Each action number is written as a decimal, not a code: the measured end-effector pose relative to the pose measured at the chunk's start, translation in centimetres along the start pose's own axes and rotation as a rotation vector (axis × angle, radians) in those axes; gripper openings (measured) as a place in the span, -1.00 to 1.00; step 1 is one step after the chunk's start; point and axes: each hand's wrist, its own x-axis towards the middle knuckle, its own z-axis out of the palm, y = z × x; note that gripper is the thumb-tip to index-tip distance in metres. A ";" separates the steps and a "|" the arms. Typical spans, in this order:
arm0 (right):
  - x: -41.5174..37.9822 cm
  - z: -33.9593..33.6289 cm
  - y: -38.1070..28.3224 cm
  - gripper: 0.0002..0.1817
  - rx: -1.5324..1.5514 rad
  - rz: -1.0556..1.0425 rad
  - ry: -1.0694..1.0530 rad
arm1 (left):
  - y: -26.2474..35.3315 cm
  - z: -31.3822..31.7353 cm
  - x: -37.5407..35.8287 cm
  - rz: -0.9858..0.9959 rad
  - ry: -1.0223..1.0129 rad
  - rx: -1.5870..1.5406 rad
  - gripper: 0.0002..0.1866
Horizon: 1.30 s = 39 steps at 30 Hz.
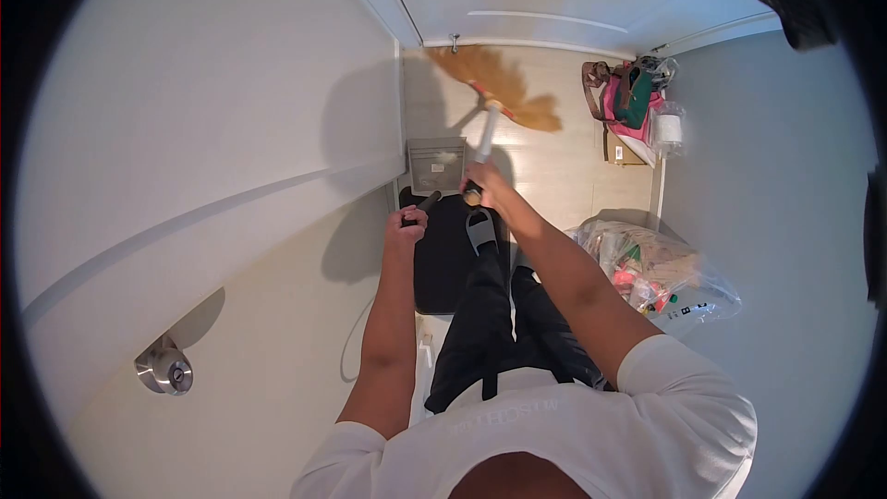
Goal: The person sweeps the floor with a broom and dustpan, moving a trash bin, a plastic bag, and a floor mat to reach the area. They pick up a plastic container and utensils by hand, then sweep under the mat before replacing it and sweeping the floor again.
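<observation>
My left hand (407,223) is wrapped round the dark handle of a grey dustpan (436,166), whose pan lies on the floor at the front edge of a black mat (443,263). My right hand (483,185) grips the end of a broom handle (486,137). The broom's wide tan bristles (499,85) are fanned out over the pale floor beyond the dustpan, close to the far door, and look slightly blurred. A little pale debris seems to lie in the pan.
Bags (632,97) and a paper roll in plastic (667,127) stand at the far right. A clear plastic bag of mixed items (647,268) sits by the right wall. A door with a round knob (166,370) is at left. My feet are near the mat.
</observation>
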 end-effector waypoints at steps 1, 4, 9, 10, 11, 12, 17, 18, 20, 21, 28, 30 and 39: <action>0.3 0.8 -0.6 -0.98 -0.004 0.002 -0.001 | -0.4 0.5 -0.7 0.016 0.006 -0.030 -0.84; 1.6 2.5 -0.9 -0.66 -0.023 0.044 -0.274 | 0.6 0.5 -0.6 0.056 0.019 -0.131 -0.92; -1.2 -2.0 0.6 -0.40 -0.591 -0.003 -0.216 | 1.2 0.9 -1.6 -0.009 0.044 -0.231 -0.91; -0.3 -4.3 2.7 -0.39 -0.761 -0.056 -0.146 | 1.2 0.8 -1.7 0.057 0.010 -0.196 -0.91; 0.1 -6.6 4.6 -0.37 -0.930 -0.107 -0.073 | 1.2 0.6 -1.8 0.123 -0.021 -0.162 -0.91; -3.2 -7.9 3.1 -0.34 -0.864 -0.001 -0.124 | 1.4 0.2 -1.4 0.119 -0.016 -0.165 -0.91; -12.0 -15.5 -1.6 -0.31 -0.592 0.195 -0.255 | 2.4 -0.7 -0.6 0.175 0.033 -0.154 -0.88; -14.4 -16.2 -3.4 -0.32 -0.597 0.197 -0.231 | 2.6 -0.9 -0.6 0.174 0.034 -0.159 -0.88; -17.3 -17.7 -5.1 -0.33 -0.598 0.209 -0.207 | 2.8 -1.8 -1.1 0.052 0.027 -0.173 -0.89; -17.9 -18.4 -5.5 -0.34 -0.573 0.160 -0.125 | 2.6 -2.1 -1.6 0.053 0.031 -0.175 -0.89; -6.4 -17.2 -4.3 -0.39 -0.542 -0.005 0.023 | 3.3 -4.5 -2.1 -0.092 -0.020 0.057 -0.87; -2.5 -17.1 2.0 -0.40 -0.536 -0.042 0.018 | 2.9 -4.5 -1.8 -0.022 0.041 0.075 -0.87; -17.7 -16.7 4.8 -0.26 -0.370 0.242 -0.184 | 2.0 -6.0 -1.4 0.128 0.076 0.119 -0.89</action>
